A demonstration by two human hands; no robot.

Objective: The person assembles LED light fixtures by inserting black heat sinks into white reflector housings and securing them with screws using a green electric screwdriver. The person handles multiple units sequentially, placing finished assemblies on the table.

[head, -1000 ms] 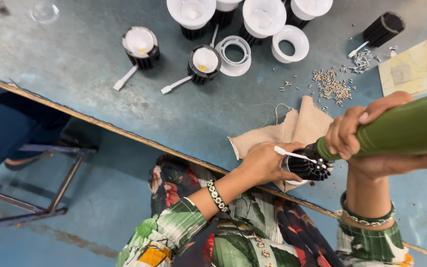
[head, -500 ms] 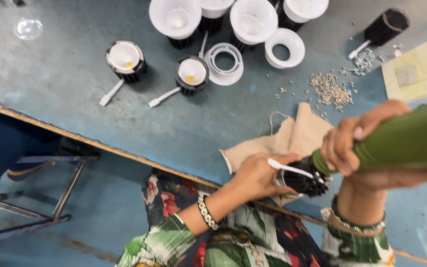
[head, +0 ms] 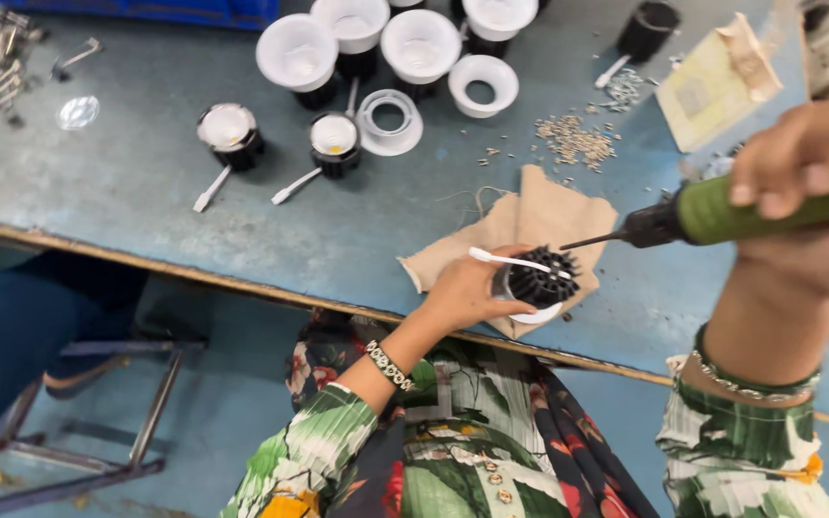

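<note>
My right hand has lifted the green screwdriver off the black finned housing, fingers wrapped tight. My left hand still clasps that housing at centre frame.

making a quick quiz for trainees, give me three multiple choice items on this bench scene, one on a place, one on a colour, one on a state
1. Where does the black finned lamp body rest?
A. on the tan cloth at the table's near edge
B. among the loose screws
C. on the floor

2. What colour is the body of the power screwdriver?
A. red
B. green
C. yellow

3. How does the screwdriver's bit stand to the lamp body?
A. driven into it
B. lying flat on the table
C. lifted clear, beside it

Answers:
1. A: the left hand steadies it on the tan cloth by the table edge.
2. B: the barrel in the right hand is green.
3. C: a gap shows between the bit's tip and the fins.
</note>
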